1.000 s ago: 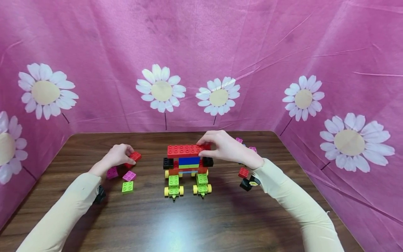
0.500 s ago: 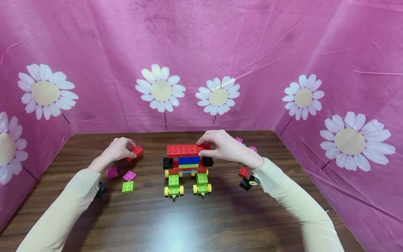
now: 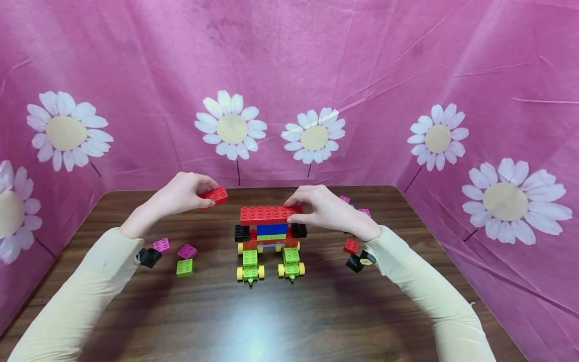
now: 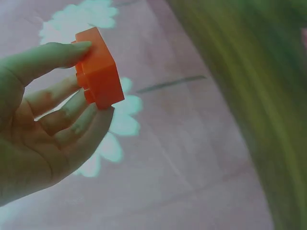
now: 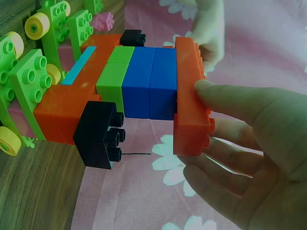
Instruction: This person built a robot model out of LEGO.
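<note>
My left hand (image 3: 181,193) holds a red toy brick (image 3: 219,194) in the air above the back left of the table. In the left wrist view, thumb and fingertips pinch this brick (image 4: 103,67) by its sides. My right hand (image 3: 322,208) grips the right end of the red top layer (image 3: 258,214) on a built toy vehicle. Below that layer come blue bricks (image 3: 271,230), then green ones, with a black brick (image 3: 242,233) sticking out at each side. Green wheel bases (image 3: 250,271) with yellow wheels carry the vehicle on the wooden table.
Two magenta bricks (image 3: 187,251) and a lime green brick (image 3: 184,267) lie at the left. A loose red brick (image 3: 351,245) is by the right forearm, with magenta bricks (image 3: 364,212) farther back. A pink flowered cloth (image 3: 276,60) hangs behind the table.
My left hand has lifted the red brick off the table's left side and carried it up and rightward, toward the vehicle. The right hand has kept its hold on the vehicle's top.
</note>
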`<state>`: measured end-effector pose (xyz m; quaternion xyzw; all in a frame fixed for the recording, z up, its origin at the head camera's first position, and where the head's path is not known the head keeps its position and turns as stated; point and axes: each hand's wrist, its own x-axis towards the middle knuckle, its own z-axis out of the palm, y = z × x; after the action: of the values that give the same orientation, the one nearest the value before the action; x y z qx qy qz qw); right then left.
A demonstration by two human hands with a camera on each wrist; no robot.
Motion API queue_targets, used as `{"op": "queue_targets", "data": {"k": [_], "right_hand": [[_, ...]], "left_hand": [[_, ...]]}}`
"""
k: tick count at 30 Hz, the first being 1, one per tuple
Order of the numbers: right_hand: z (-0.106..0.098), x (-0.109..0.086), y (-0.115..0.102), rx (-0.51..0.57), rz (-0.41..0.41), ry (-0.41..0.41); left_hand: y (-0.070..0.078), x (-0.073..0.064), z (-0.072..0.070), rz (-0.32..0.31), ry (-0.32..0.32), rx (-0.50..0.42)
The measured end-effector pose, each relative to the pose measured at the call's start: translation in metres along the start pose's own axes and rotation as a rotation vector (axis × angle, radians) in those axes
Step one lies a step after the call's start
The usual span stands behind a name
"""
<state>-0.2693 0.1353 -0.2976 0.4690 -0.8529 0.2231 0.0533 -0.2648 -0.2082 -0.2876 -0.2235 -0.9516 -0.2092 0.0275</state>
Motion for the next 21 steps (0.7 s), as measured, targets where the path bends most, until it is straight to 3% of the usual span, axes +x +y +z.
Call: {"op": "queue_targets", "data": {"k": [7, 12, 21], "right_hand": [[0.0, -0.001, 0.0, -0.009, 0.006, 0.002], [-0.001, -0.002, 0.0, -0.017, -0.001, 0.011], [-0.001, -0.002, 0.001, 0.005, 0.002, 0.012]], "left_hand": [[0.033, 0.004, -0.011, 0.081, 0.029, -0.048], [0.057, 0.009, -0.016, 0.15, 0.034, -0.022], [0.086, 0.018, -0.002, 0.23, -0.011, -0.068]]}}
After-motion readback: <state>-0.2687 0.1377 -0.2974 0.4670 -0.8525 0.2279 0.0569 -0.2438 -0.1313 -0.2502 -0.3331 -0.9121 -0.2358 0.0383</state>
